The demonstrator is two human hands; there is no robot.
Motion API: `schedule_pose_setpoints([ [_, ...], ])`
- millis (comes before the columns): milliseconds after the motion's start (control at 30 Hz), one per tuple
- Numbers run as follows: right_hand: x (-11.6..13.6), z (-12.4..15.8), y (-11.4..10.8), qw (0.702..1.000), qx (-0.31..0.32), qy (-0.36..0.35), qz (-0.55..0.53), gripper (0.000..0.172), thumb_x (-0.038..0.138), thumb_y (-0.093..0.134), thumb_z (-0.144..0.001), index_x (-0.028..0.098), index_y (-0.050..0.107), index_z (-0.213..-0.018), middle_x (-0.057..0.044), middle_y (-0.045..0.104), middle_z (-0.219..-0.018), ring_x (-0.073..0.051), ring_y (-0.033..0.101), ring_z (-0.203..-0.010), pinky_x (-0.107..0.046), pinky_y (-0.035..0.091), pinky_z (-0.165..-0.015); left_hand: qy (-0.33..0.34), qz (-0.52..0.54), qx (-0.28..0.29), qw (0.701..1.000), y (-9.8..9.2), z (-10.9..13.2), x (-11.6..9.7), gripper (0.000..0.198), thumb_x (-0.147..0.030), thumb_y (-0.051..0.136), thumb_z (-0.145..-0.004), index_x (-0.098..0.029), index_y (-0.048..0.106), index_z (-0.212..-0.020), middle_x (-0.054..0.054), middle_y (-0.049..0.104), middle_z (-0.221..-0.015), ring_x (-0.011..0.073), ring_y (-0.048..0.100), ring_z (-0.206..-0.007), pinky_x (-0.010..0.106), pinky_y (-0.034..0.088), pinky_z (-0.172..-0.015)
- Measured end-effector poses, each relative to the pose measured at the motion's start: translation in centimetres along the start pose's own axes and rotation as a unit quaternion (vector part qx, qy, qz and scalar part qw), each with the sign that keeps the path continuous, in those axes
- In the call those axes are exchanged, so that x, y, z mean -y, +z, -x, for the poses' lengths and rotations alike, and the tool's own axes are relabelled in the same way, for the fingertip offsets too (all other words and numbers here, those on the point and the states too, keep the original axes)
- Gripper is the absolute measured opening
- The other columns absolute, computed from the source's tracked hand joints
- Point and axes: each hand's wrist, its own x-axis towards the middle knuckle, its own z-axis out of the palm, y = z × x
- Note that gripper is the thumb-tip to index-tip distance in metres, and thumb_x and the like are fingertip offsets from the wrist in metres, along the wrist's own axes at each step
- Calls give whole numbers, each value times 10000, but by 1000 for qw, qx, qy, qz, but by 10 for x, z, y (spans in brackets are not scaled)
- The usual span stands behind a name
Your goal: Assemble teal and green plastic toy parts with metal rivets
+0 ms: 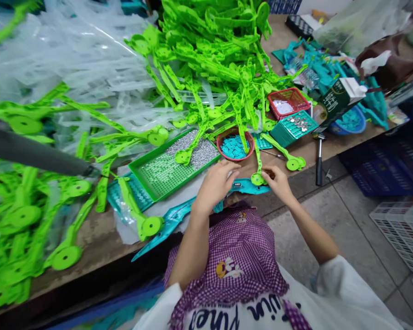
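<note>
At the table's front edge lies a long teal plastic part (172, 221), running under both hands. My left hand (217, 181) is closed around this teal part, its thumb and fingers bent over the upper side. Fingers pinched together, my right hand (276, 179) touches the round end of a green plastic part (257, 178) that rests by the teal part's right end. Just beyond the hands stands a round red basket (234, 155) of small teal pieces. Left of it, a green tray (158, 195) holds many small metal pieces.
Green parts (206, 50) are heaped behind and at left, beside clear plastic bags (99, 55). A dark bar (37, 149) reaches in from the left. A hammer (319, 160), stacked teal trays (278, 133), a red basket (273, 98) and a carton (337, 101) stand right.
</note>
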Motion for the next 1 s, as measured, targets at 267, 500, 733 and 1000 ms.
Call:
schedule_pose_setpoints([
  [267,19,120,43,880,92,315,-342,161,332,786,-735,220,696,-808,-1,664,-758,-133,579,-653,-242,484,-601,-74,20,-15,997,21,41,42,348,-256,436,-980,-183,609,-1273,108,686,-1221,238,627,-1125,412,482,-995],
  [500,7,112,119,539,74,522,-657,133,218,576,-920,154,623,-813,-33,692,-723,-96,623,-603,-177,482,-534,-54,75,-18,996,16,42,46,415,-388,612,-901,-162,627,-1249,92,719,-1037,229,669,-973,389,523,-902],
  [733,24,123,92,588,4,493,-641,98,150,587,-818,181,602,-726,15,622,-679,-80,539,-558,-184,413,-503,-31,46,46,997,6,46,46,391,-268,567,-914,-203,591,-1299,58,732,-1032,214,678,-964,381,524,-911],
  [1000,65,97,11,858,-168,196,-445,205,387,671,-766,212,568,-739,32,574,-736,-60,471,-489,-196,348,-426,19,-75,69,995,11,45,55,282,-203,475,-936,-196,678,-1132,81,702,-945,220,654,-904,359,534,-841],
])
